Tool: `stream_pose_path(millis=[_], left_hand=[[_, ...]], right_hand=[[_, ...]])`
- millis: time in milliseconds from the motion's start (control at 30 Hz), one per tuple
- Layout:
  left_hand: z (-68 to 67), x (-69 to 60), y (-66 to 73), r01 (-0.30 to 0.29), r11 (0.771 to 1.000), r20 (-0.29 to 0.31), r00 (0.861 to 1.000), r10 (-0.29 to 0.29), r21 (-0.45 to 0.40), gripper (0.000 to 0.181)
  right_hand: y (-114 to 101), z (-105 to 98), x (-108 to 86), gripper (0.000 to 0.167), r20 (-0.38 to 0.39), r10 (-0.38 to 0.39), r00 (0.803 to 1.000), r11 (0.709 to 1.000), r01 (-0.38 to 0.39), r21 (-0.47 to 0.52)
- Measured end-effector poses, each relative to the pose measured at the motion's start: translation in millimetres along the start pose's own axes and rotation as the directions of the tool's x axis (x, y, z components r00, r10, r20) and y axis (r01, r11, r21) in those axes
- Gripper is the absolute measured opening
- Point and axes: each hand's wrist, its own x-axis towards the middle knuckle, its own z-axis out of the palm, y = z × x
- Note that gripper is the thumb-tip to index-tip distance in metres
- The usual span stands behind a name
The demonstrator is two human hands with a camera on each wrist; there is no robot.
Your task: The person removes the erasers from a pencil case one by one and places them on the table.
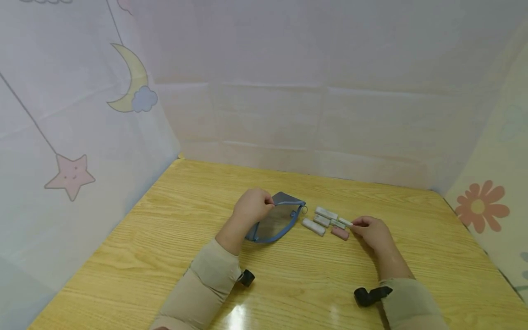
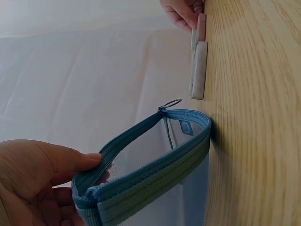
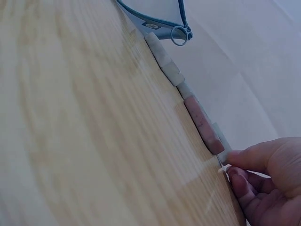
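My left hand [image 1: 252,205] pinches the rim of a blue zip pouch [image 1: 272,239] between thumb and fingers. The pouch's mouth gapes, and its see-through mesh side shows in the left wrist view. A ring-shaped zip pull [image 3: 179,36] hangs at the far corner. To the right, my right hand [image 1: 372,230] pinches the end of a thin white eraser [image 1: 345,222] at the table surface. Beside it lie a pink eraser [image 1: 340,233] and several whitish ones, among them a long white eraser [image 1: 313,227] closest to the pouch.
The wooden table [image 1: 144,256] meets a pale cloth backdrop [image 1: 264,119] at the back and sides. Black wrist cameras stick out from both sleeves, the left camera [image 1: 246,277] and the right camera [image 1: 367,297], low over the table.
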Motion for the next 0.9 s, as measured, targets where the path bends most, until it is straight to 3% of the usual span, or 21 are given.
stream_pose_path(millis=[233,633,900], left_hand=[[2.5,-0.5,-0.5,0.002,1.000,0.015,1.000,-0.002,0.005,0.010],[7.3,-1.7,-1.4,-0.003,1.000,0.090,0.996,0.001,0.022,0.007],[11.4,-3.2,-0.9,-0.019,0.999,0.109,0.994,0.013,0.051,0.009]], right_hand=[[-0.6,-0.3,-1.3,0.026,0.015,-0.002,1.000,1.000,0.002,-0.010],[1.2,-0.1,0.5,0.032,0.011,0.032,0.999,0.994,-0.033,0.103],[-9.1,-6.5,-4.7,0.037,-0.077,0.007,0.997,0.988,0.005,0.153]])
